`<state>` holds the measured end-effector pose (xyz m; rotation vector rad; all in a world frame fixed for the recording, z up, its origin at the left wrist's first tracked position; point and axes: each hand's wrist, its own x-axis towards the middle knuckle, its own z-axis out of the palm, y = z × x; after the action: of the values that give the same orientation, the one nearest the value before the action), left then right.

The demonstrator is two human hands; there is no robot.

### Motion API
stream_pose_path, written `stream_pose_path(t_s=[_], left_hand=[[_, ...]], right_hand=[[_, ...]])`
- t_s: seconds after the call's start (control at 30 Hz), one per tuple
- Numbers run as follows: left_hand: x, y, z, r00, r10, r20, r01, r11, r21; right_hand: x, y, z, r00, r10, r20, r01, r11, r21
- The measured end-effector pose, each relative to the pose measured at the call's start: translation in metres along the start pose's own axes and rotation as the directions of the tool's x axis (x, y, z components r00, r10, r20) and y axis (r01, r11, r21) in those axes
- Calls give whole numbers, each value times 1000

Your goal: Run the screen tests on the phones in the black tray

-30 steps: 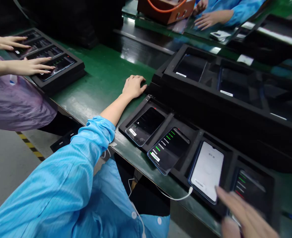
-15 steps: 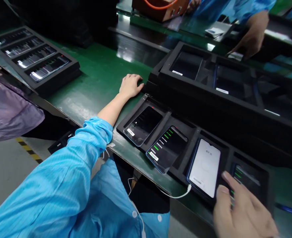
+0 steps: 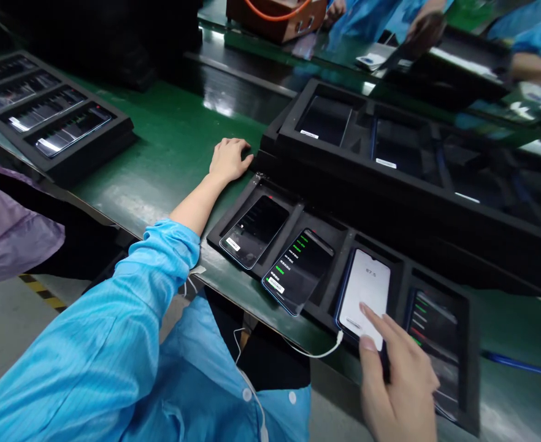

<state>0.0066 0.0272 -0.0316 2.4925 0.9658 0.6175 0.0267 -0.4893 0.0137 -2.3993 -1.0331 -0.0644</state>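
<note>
Left hand [image 3: 228, 158] palm-down on green desk [image 3: 169, 147], loosely curled, grasping nothing, at 10 o'clock of black tray [image 3: 468, 362]. White-screen phone [image 3: 367, 288] in third tray slot, white cable [image 3: 316, 352] plugged at its 6 o'clock end. Right hand [image 3: 397, 380] open, fingertips [image 3: 365, 310] touching that screen's lower part.

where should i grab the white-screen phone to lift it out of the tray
Probably by its two long edges near the lower end, coming from above on the near side. The white-screen phone lies face up in a slot of the black tray, its lower end toward the near edge, where a white cable plugs in. The right hand already has its fingertips on that end.
</note>
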Motion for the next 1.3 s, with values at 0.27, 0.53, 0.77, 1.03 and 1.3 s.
stream_pose_path(t_s=[0.27,0.53,0.77,1.03,1.3], left_hand=[[-2,4,-4,1000,-18,14,17,1000,9],[-4,4,-7,1000,17,-4,-17,999,-38],[-4,5,-8,1000,13,-3,-13,999,-33],[-4,6,-9,1000,15,-5,-15,1000,-26],[-5,6,-10,1000,16,-9,-16,1000,-21]], right_hand=[[-8,0,-12,981,127,-144,-120,991,60],[-9,2,-3,974,135,-181,-135,991,12],[-11,9,-8,998,59,-13,-58,998,37],[-12,-7,-14,971,162,-176,-151,986,77],[-17,-3,-10,969,87,-233,-74,995,62]])
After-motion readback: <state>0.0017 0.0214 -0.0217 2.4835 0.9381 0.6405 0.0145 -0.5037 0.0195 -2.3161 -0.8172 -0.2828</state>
